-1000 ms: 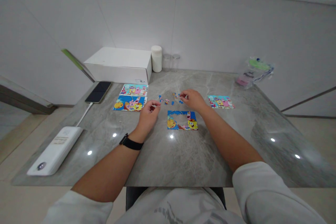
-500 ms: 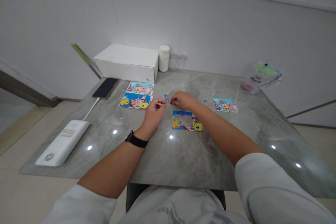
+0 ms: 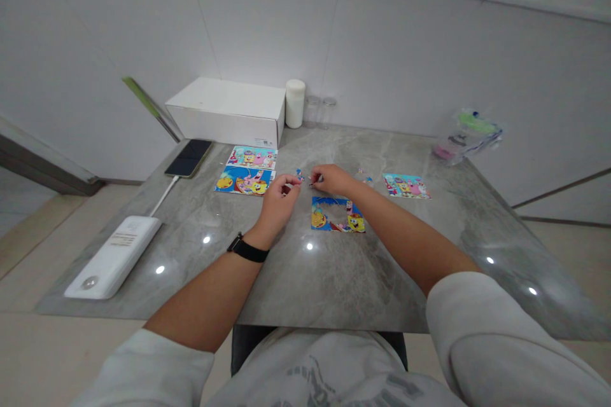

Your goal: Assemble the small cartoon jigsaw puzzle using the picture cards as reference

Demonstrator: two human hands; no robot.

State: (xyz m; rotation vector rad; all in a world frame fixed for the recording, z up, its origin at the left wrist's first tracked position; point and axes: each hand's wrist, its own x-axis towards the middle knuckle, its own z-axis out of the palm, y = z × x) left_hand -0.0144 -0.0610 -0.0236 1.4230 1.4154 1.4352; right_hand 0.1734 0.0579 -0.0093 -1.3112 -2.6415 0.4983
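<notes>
My right hand (image 3: 328, 179) is closed, its fingertips pinching a small puzzle piece (image 3: 310, 184) just above the partly filled puzzle (image 3: 319, 221). That puzzle is blue and yellow, with a gap in its middle where grey tabletop shows. Facing it from the left, my left hand (image 3: 282, 194) has thumb and forefinger curled together; whatever sits between them is too small to make out. Between the hands, slightly farther back, lies a loose blue puzzle piece (image 3: 300, 174). More loose pieces (image 3: 366, 177) lie beyond my right wrist. Left of my left hand is a printed cartoon picture sheet (image 3: 245, 179).
A finished-looking cartoon puzzle (image 3: 407, 186) lies on the right of the grey table (image 3: 334, 286). At the back stand a white box (image 3: 224, 111), a white bottle (image 3: 294, 105) and two clear jars (image 3: 327, 113). A plastic bag (image 3: 465, 138), phone (image 3: 189, 158) and power bank (image 3: 114, 257) flank them.
The view has shifted slightly, so everything on the table appears a little higher and further left. Both hands keep nearly the same pose, and the piece at my right fingertips shows a different side.
</notes>
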